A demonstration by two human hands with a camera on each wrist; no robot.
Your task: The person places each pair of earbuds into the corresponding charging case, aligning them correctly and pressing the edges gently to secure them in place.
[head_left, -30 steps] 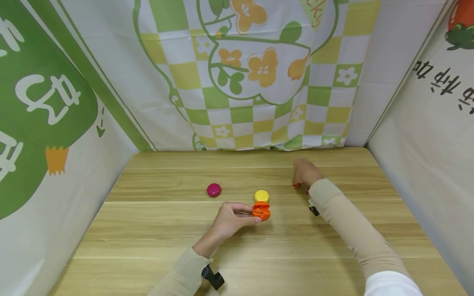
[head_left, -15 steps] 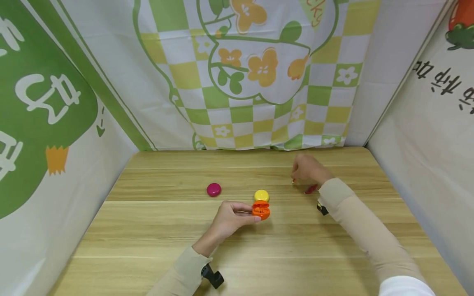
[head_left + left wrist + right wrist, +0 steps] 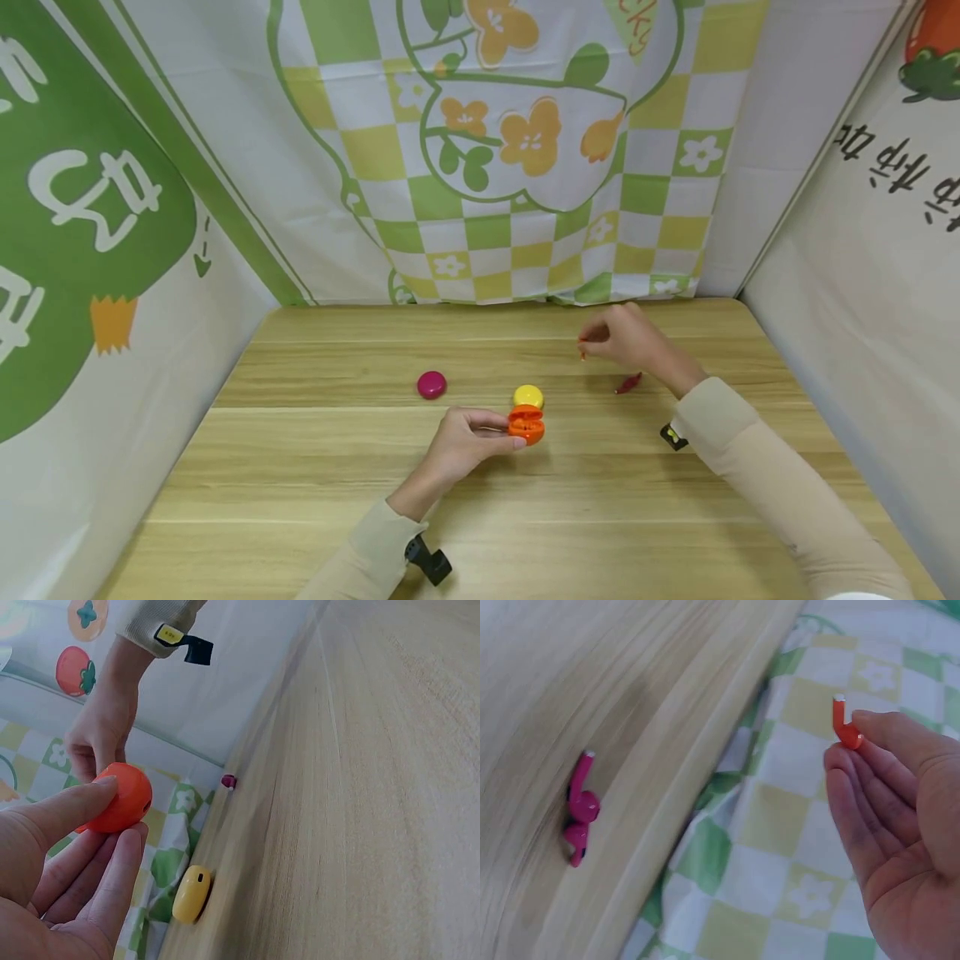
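My left hand (image 3: 465, 450) holds an orange earbud case (image 3: 527, 427) between thumb and fingers, its lid raised, over the middle of the table. In the left wrist view the case (image 3: 124, 799) shows its rounded back. Pinched in my right hand (image 3: 626, 337) is an orange earbud (image 3: 845, 724), its stem with a pale tip pointing up in the right wrist view. Two magenta earbuds (image 3: 583, 806) lie together on the table below that hand. Just beyond the orange case sits a yellow earbud case (image 3: 528, 396), closed. A magenta earbud case (image 3: 431, 384), also closed, lies farther left.
The wooden table (image 3: 300, 467) ends at a green and yellow checked cloth (image 3: 495, 242) hanging along its back edge. Printed cloth walls stand on the left and right. A black camera mount (image 3: 429, 560) is strapped at my left wrist.
My right hand has lifted from the table with the orange earbud and turned, uncovering the magenta earbuds beneath it. My left hand and the orange case have stayed nearly still.
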